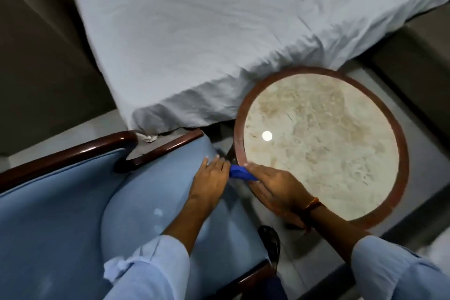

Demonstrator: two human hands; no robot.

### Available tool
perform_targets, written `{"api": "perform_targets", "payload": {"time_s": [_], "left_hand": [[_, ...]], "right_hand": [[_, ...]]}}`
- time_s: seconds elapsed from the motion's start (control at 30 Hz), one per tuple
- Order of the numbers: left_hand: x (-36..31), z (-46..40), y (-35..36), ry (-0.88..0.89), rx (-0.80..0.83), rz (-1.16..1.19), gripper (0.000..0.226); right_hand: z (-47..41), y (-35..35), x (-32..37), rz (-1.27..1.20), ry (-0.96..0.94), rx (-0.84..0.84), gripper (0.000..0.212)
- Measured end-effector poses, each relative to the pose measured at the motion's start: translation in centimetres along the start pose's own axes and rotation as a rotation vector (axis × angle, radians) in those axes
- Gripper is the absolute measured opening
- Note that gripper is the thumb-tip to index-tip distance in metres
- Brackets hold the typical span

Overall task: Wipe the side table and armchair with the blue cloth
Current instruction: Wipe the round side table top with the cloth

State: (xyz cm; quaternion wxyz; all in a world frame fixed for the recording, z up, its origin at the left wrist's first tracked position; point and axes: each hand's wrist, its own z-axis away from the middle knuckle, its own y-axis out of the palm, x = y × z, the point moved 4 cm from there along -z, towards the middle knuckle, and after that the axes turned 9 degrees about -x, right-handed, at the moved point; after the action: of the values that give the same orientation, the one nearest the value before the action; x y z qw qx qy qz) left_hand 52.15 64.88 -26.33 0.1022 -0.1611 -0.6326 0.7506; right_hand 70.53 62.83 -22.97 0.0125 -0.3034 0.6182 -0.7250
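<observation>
A round side table with a pale marble top and a reddish wooden rim stands at the right. A light blue armchair with dark wooden arms fills the lower left. The blue cloth is bunched between my two hands, in the gap between the chair seat and the table's near-left rim. My left hand grips its left end over the seat's edge. My right hand holds its right end and lies across the table's rim. Most of the cloth is hidden by my fingers.
A bed with a rumpled white sheet fills the top and touches the table's far rim. A dark shoe stands on the pale floor between chair and table. A ceiling light reflects as a bright spot on the tabletop.
</observation>
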Motion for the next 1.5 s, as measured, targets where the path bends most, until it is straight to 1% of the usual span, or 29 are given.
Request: {"api": "perform_targets", "payload": {"time_s": [0.13, 0.2, 0.27, 0.3, 0.33, 0.4, 0.43, 0.5, 0.57, 0.63, 0.67, 0.73, 0.77, 0.8, 0.87, 0.93, 1.0, 1.13, 1.27, 1.37, 1.5], "left_hand": [[-2.7, -6.7, 1.2, 0.104, -0.120, 0.009, 0.056], [-3.6, -8.6, 2.2, 0.141, -0.097, -0.026, 0.063], [-4.3, -9.3, 4.1, 0.164, -0.032, -0.079, 0.073], [-4.2, -9.1, 4.7, 0.166, -0.016, -0.099, 0.075], [-3.8, -8.6, 4.9, 0.159, -0.016, -0.108, 0.076], [-1.9, -7.1, 4.5, 0.111, -0.031, -0.109, 0.082], [-0.4, -6.3, 3.6, 0.069, -0.051, -0.126, 0.083], [3.5, -4.9, 0.9, -0.038, -0.136, -0.195, 0.077], [8.4, -3.7, -2.8, -0.181, -0.248, -0.243, 0.068], [13.9, -2.2, -6.6, -0.350, -0.328, -0.291, 0.063], [16.6, -1.2, -7.9, -0.441, -0.345, -0.314, 0.062], [20.9, 1.1, -9.4, -0.613, -0.330, -0.296, 0.065], [22.0, 2.0, -9.5, -0.667, -0.294, -0.272, 0.070], [22.6, 2.6, -9.3, -0.686, -0.259, -0.261, 0.074], [22.8, 2.9, -8.9, -0.664, -0.257, -0.271, 0.076], [22.7, 2.7, -8.6, -0.646, -0.313, -0.277, 0.077], [22.6, 2.5, -8.6, -0.665, -0.356, -0.273, 0.079], [22.4, 2.6, -8.7, -0.655, -0.372, -0.264, 0.080], [22.2, 2.7, -8.9, -0.657, -0.363, -0.262, 0.080], [22.2, 2.8, -9.0, -0.662, -0.337, -0.259, 0.080], [22.0, 2.9, -9.2, -0.665, -0.303, -0.284, 0.082]], "right_hand": [[0.4, 0.7, -4.8, 0.078, 0.116, -0.169, 0.053], [1.2, 2.0, -5.5, 0.101, 0.164, -0.222, 0.048], [2.4, 4.9, -5.5, 0.152, 0.144, -0.129, 0.053], [2.9, 6.4, -5.6, 0.149, 0.140, -0.062, 0.052], [3.3, 7.6, -5.8, 0.110, 0.174, -0.026, 0.052], [3.2, 8.8, -6.2, 0.076, 0.194, -0.085, 0.056], [2.7, 9.1, -6.3, 0.084, 0.176, -0.126, 0.058], [0.7, 9.3, -6.9, 0.073, 0.152, -0.139, 0.062], [-2.3, 9.4, -7.8, 0.092, 0.138, -0.101, 0.063], [-5.7, 9.5, -9.0, 0.183, 0.122, -0.013, 0.064], [-7.3, 9.6, -9.5, 0.219, 0.112, 0.019, 0.064], [-9.9, 9.6, -10.0, 0.259, 0.097, 0.025, 0.064], [-10.9, 9.7, -9.8, 0.269, 0.096, 0.016, 0.064], [-11.6, 9.9, -9.6, 0.274, 0.106, 0.001, 0.064], [-11.9, 10.5, -9.1, 0.286, 0.142, -0.022, 0.064], [-11.4, 11.1, -8.6, 0.297, 0.168, -0.032, 0.065], [-10.2, 11.6, -7.9, 0.300, 0.165, -0.033, 0.066], [-6.8, 12.7, -6.0, 0.301, 0.147, -0.033, 0.069], [-1.8, 14.3, -5.3, 0.317, 0.143, 0.030, 0.072], [2.1, 14.9, -5.5, 0.331, 0.134, 0.046, 0.074], [4.1, 14.9, -5.5, 0.333, 0.143, 0.063, 0.074]]}}
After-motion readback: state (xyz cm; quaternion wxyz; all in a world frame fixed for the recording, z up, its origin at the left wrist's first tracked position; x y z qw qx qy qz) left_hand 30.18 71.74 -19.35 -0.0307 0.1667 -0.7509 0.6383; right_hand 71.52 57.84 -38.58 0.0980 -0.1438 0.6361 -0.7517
